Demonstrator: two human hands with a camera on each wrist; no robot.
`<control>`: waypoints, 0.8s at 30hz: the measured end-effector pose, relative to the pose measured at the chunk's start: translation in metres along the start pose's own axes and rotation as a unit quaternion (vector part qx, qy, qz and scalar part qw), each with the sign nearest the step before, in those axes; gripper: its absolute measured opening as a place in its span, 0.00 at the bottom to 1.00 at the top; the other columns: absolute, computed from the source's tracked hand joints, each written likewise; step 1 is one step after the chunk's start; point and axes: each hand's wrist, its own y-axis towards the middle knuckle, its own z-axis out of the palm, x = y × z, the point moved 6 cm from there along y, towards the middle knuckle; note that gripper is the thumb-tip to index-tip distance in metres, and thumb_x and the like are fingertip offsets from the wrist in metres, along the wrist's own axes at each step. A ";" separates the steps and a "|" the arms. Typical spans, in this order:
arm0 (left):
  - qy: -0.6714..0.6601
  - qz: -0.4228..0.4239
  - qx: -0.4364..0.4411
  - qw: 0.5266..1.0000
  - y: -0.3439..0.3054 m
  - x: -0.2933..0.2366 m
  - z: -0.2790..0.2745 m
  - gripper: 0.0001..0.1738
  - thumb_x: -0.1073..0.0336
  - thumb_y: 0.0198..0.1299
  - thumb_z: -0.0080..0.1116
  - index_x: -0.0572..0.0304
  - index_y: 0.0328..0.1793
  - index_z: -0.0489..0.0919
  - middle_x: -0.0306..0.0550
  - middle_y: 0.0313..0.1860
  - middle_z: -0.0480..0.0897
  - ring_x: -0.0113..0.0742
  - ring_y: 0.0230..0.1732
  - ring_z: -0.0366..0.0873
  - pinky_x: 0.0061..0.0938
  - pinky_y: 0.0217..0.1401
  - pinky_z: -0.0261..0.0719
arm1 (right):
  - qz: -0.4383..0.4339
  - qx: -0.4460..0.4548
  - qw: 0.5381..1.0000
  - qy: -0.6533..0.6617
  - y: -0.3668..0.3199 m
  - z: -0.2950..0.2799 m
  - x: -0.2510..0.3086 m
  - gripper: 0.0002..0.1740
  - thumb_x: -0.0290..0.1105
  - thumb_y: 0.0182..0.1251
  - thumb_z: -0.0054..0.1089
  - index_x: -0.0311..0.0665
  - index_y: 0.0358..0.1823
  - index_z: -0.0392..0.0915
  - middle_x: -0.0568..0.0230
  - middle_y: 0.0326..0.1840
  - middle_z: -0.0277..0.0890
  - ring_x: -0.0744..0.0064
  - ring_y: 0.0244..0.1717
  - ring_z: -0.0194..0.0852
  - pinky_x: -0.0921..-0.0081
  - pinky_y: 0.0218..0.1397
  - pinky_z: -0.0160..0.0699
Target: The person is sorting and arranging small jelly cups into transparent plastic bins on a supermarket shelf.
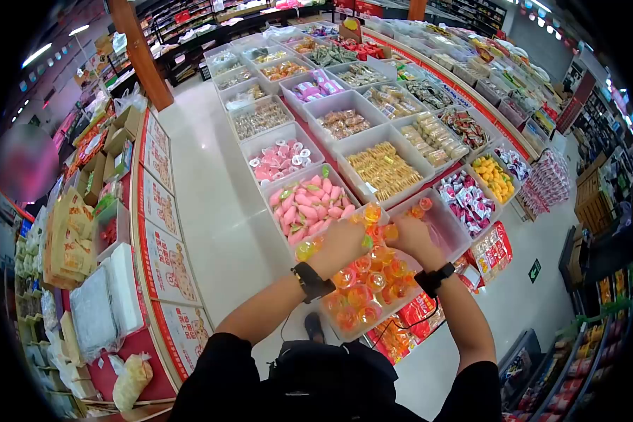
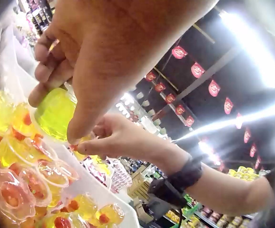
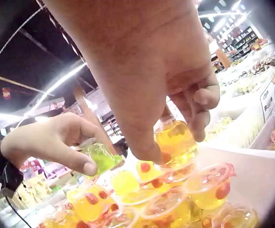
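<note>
My left hand (image 1: 339, 247) pinches a yellow-green jelly cup (image 2: 54, 114) between thumb and fingers. Beside it, my right hand (image 1: 415, 239) holds an orange-yellow jelly cup (image 3: 176, 145), its thumb on the near side and fingers curled behind. Both hands are over a translucent plastic bin (image 2: 87, 184) heaped with jelly cups (image 1: 373, 281). These are clear, with yellow and orange jelly and red pieces inside. In the right wrist view, the right hand's cup sits close over the top of the heap.
Next to the jelly bin are bins of pink wrapped sweets (image 1: 309, 204), golden packets (image 1: 387, 169) and purple-white packets (image 1: 464, 200). A mostly bare bin (image 1: 446, 228) with a few jelly cups adjoins on the right. Red bags (image 1: 415, 316) hang below. A shelf stand (image 1: 165, 267) lines the left aisle.
</note>
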 end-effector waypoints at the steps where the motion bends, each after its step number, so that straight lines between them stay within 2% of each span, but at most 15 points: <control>1: 0.005 -0.004 0.003 1.000 0.002 0.004 0.009 0.22 0.50 0.52 0.71 0.62 0.42 0.82 0.55 0.36 0.84 0.54 0.43 0.82 0.49 0.47 0.74 | -0.009 0.011 1.000 -0.021 0.005 0.004 0.004 0.30 0.46 0.48 0.78 0.42 0.52 0.80 0.55 0.44 0.82 0.50 0.45 0.84 0.55 0.47 0.81; 4: 0.012 -0.018 0.012 1.000 0.011 0.012 0.023 0.21 0.50 0.51 0.72 0.61 0.39 0.83 0.54 0.35 0.85 0.52 0.43 0.82 0.49 0.49 0.72 | 0.033 0.067 0.997 -0.021 0.010 0.012 0.011 0.30 0.45 0.47 0.78 0.45 0.53 0.81 0.56 0.44 0.81 0.51 0.46 0.83 0.54 0.46 0.80; 7: 0.037 -0.037 0.034 0.998 0.018 0.015 0.033 0.23 0.48 0.51 0.73 0.60 0.41 0.84 0.53 0.36 0.85 0.51 0.44 0.82 0.50 0.51 0.72 | -0.020 0.029 0.999 0.009 0.014 0.027 0.006 0.30 0.46 0.47 0.78 0.47 0.53 0.81 0.57 0.46 0.80 0.52 0.47 0.82 0.54 0.45 0.81; 10: 0.060 -0.072 0.035 0.995 0.018 0.016 0.036 0.24 0.47 0.50 0.74 0.58 0.42 0.85 0.51 0.39 0.86 0.51 0.46 0.83 0.49 0.52 0.73 | -0.033 0.028 0.999 0.014 0.016 0.029 0.002 0.35 0.45 0.46 0.79 0.45 0.57 0.76 0.55 0.44 0.81 0.49 0.44 0.84 0.52 0.44 0.82; 14: 0.072 -0.129 0.092 0.985 0.016 0.016 0.039 0.23 0.46 0.50 0.75 0.55 0.44 0.85 0.50 0.42 0.86 0.51 0.48 0.83 0.49 0.53 0.75 | 0.017 0.020 0.999 0.023 0.016 0.032 -0.007 0.37 0.43 0.50 0.77 0.45 0.63 0.73 0.56 0.49 0.81 0.50 0.47 0.83 0.53 0.45 0.82; 17: 0.093 -0.121 0.050 0.987 0.016 0.017 0.045 0.25 0.47 0.47 0.77 0.58 0.41 0.83 0.53 0.39 0.85 0.51 0.44 0.84 0.47 0.45 0.78 | 0.031 0.034 0.997 0.061 0.013 0.043 -0.016 0.38 0.41 0.52 0.75 0.44 0.65 0.70 0.54 0.48 0.81 0.49 0.48 0.83 0.53 0.45 0.82; 19: 0.098 -0.103 0.036 0.989 0.016 0.018 0.053 0.27 0.46 0.47 0.77 0.58 0.44 0.83 0.52 0.40 0.86 0.51 0.43 0.85 0.47 0.45 0.78 | 0.019 0.046 0.997 0.064 0.016 0.042 -0.016 0.37 0.41 0.53 0.75 0.44 0.65 0.70 0.53 0.48 0.82 0.49 0.48 0.84 0.54 0.45 0.82; 22: 0.086 -0.116 0.025 0.989 0.012 0.017 0.052 0.29 0.46 0.48 0.76 0.58 0.48 0.82 0.51 0.41 0.86 0.51 0.43 0.85 0.47 0.45 0.79 | -0.011 -0.019 0.992 0.123 0.011 0.030 -0.016 0.35 0.41 0.56 0.73 0.43 0.65 0.70 0.53 0.48 0.82 0.48 0.46 0.84 0.53 0.46 0.82; 24: 0.073 -0.136 -0.001 0.988 0.008 0.013 0.036 0.29 0.45 0.50 0.75 0.57 0.50 0.82 0.51 0.41 0.87 0.52 0.43 0.85 0.47 0.44 0.79 | -0.025 -0.085 0.985 0.148 0.009 0.017 -0.022 0.32 0.40 0.58 0.73 0.41 0.63 0.72 0.52 0.46 0.83 0.47 0.42 0.84 0.53 0.42 0.82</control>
